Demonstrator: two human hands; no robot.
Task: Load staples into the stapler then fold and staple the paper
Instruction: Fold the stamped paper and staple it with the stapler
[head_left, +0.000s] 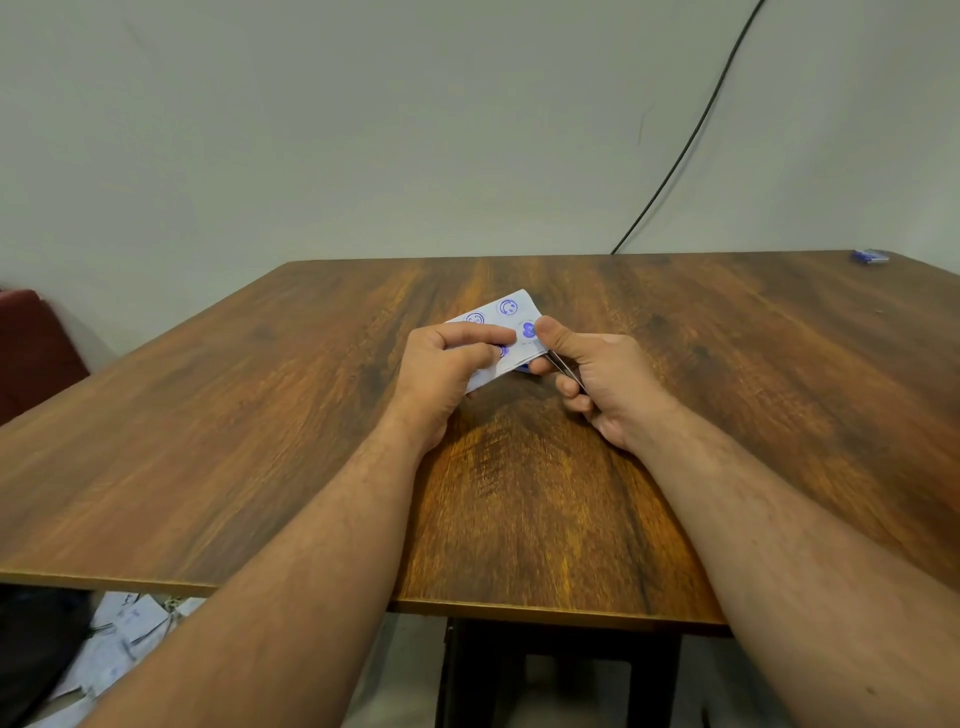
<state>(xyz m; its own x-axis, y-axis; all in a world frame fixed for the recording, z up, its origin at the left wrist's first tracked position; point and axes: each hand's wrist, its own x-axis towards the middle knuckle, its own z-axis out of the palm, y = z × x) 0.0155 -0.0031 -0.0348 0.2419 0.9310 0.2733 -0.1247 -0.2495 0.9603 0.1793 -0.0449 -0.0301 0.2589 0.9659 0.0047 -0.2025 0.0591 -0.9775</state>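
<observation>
While both hands pinch it, the folded paper sits just over the table.
Left hand grips its near edge; right hand clamps a slim stapler onto its right edge.

Bare hairy forearms, no sleeves

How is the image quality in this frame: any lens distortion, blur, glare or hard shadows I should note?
Head view: wide-angle bending curves the table edges and stretches the forearms; soft, even light, no glare, only a faint shadow under the hands; the folded paper and the thin metal piece in the right hand are slightly soft; the left hand is reasonably sharp.
</observation>
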